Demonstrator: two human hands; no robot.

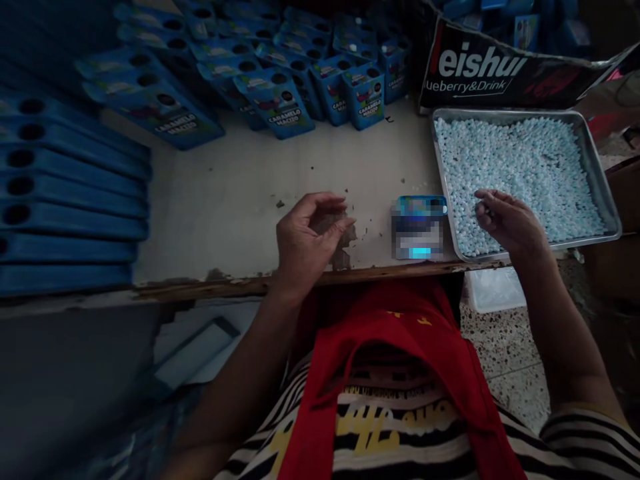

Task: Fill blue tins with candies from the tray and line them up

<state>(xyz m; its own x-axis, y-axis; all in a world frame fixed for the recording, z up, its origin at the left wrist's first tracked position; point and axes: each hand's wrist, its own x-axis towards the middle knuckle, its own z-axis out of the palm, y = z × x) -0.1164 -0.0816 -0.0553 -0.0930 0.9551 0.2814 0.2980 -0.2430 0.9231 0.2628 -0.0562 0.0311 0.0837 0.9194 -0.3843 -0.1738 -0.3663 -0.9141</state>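
My left hand (313, 233) hovers over the worn white tabletop near its front edge. Its thumb and fingers curve toward each other with a gap between them, and nothing shows in it. Over the left part of a metal tray (614, 223) is my right hand (513, 223), its fingers drawn together. What they hold, if anything, is too small to make out. Small pale blue and white candies (520, 160) fill the tray. Between my hands, against the tray's left side, sits a blue-topped item (420, 203) whose front is pixelated.
Blue "Caramelo Macizo" packets (283, 107) stand in rows at the back. Several flat blue packets (75, 180) are stacked at left. Behind the tray, a black carton (480, 73) holds more blue packets. The wooden table edge (240, 288) runs before me; a clear container (495, 290) lies below.
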